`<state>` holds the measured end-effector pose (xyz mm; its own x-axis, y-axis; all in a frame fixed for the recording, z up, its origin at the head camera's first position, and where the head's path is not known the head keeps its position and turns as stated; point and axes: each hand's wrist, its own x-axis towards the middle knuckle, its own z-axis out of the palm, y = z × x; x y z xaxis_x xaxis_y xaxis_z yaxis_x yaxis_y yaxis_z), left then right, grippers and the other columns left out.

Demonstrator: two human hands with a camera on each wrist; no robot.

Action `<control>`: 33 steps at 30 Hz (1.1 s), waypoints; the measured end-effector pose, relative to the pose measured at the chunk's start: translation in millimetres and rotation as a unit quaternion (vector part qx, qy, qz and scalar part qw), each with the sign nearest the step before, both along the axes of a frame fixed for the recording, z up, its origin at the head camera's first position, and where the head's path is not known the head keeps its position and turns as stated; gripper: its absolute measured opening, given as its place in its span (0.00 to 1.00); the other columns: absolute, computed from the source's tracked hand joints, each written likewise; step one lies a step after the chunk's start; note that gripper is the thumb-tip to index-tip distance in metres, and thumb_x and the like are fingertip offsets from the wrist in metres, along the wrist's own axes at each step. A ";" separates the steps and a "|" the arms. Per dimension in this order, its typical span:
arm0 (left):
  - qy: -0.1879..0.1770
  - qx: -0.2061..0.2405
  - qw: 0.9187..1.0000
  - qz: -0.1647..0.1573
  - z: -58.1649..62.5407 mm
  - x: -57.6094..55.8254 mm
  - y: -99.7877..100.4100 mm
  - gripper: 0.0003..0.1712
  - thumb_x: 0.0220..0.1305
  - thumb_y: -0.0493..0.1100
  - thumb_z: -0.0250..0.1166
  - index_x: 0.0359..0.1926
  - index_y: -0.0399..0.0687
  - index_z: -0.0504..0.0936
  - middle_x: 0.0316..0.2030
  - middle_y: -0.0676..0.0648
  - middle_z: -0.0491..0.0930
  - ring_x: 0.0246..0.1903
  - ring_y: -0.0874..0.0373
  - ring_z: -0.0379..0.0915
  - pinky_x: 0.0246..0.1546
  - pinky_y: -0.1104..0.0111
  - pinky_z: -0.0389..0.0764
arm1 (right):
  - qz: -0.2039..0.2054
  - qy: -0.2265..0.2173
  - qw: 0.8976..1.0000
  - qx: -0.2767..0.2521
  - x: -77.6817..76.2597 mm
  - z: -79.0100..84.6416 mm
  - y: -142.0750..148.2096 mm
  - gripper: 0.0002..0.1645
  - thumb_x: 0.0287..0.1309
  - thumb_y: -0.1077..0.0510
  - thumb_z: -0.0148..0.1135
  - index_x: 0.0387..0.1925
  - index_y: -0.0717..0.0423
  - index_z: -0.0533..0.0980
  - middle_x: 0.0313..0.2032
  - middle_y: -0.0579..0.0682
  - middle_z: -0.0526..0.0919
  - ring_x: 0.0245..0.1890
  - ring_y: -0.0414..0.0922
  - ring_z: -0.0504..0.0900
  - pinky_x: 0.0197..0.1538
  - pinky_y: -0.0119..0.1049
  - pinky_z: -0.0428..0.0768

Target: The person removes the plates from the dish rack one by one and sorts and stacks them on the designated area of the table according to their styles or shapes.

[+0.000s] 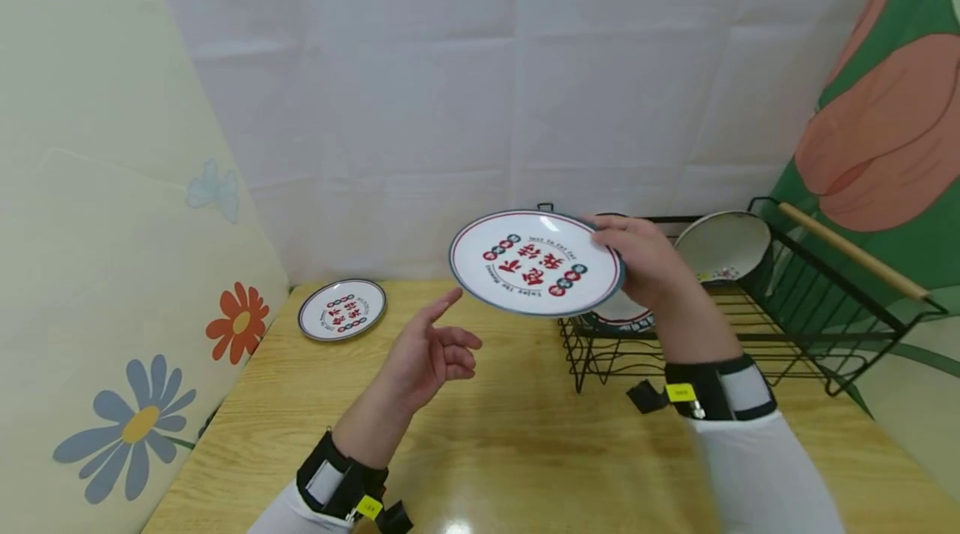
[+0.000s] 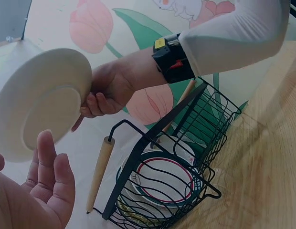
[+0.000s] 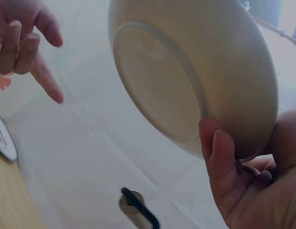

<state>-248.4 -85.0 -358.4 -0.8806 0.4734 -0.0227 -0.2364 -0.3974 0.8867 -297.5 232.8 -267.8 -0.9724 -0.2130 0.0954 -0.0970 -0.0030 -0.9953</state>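
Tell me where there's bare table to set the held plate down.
Bare table lies between the left plate and the rack, and in front of the rack; the held plate should likely fit either. Crowded: the rack's left end, with dishes.

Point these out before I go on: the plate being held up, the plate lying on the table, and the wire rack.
Held plate (image 1: 537, 264), head view, middle of its printed face.
Lying plate (image 1: 342, 311), head view, middle of its printed face.
Wire rack (image 2: 128, 177), left wrist view, its thick upper rail.

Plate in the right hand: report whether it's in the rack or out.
Out: the left wrist view shows the right hand holding the plate apart from the rack.
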 end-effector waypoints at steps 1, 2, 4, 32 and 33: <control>0.003 -0.003 1.000 -0.001 0.4 0.7 0.1 0.32 0.82 0.55 0.39 0.81 0.59 0.52 0.27 0.53 0.88 0.23 0.64 0.84 0.33 0.69 0.87 | -0.003 0.000 1.000 -0.003 2.7 -3.0 -1.0 0.33 0.79 0.58 0.46 0.78 0.65 0.56 0.36 0.43 0.90 0.29 0.37 0.89 0.35 0.27 0.86; 0.006 -0.005 1.000 -0.003 0.7 1.4 0.1 0.32 0.82 0.56 0.38 0.81 0.59 0.51 0.27 0.53 0.88 0.23 0.64 0.84 0.33 0.70 0.87 | -0.005 0.000 1.000 -0.005 5.3 -5.9 -1.9 0.32 0.79 0.59 0.45 0.78 0.65 0.56 0.36 0.43 0.90 0.28 0.36 0.89 0.34 0.27 0.86; 0.015 -0.009 1.000 -0.006 1.3 2.6 -0.2 0.34 0.81 0.57 0.36 0.82 0.57 0.48 0.28 0.53 0.88 0.22 0.64 0.83 0.33 0.70 0.86 | -0.005 0.000 1.000 -0.011 9.7 -11.5 -3.8 0.32 0.79 0.59 0.45 0.78 0.65 0.56 0.37 0.43 0.90 0.28 0.36 0.89 0.33 0.27 0.86; 0.069 -0.020 0.997 0.021 10.6 9.8 -1.0 0.32 0.78 0.44 0.36 0.79 0.46 0.55 0.32 0.56 0.90 0.17 0.65 0.77 0.24 0.74 0.80 | 0.007 -0.006 1.000 -0.026 36.8 -41.8 -21.0 0.32 0.78 0.58 0.46 0.78 0.61 0.59 0.44 0.41 0.89 0.35 0.38 0.90 0.36 0.31 0.88; 0.068 -0.023 0.997 0.026 10.5 9.9 -1.4 0.32 0.78 0.44 0.37 0.79 0.46 0.55 0.33 0.56 0.90 0.16 0.65 0.77 0.23 0.74 0.80 | 0.009 -0.005 1.000 -0.028 37.1 -42.2 -21.9 0.32 0.79 0.58 0.46 0.78 0.61 0.58 0.44 0.41 0.89 0.35 0.38 0.90 0.36 0.31 0.88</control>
<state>-238.5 -86.4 -347.8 -0.9006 0.4276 0.0783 -0.0921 -0.3637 0.9270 -260.4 210.9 -310.0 -0.9695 -0.2247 0.0979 -0.0865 -0.0600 -0.9944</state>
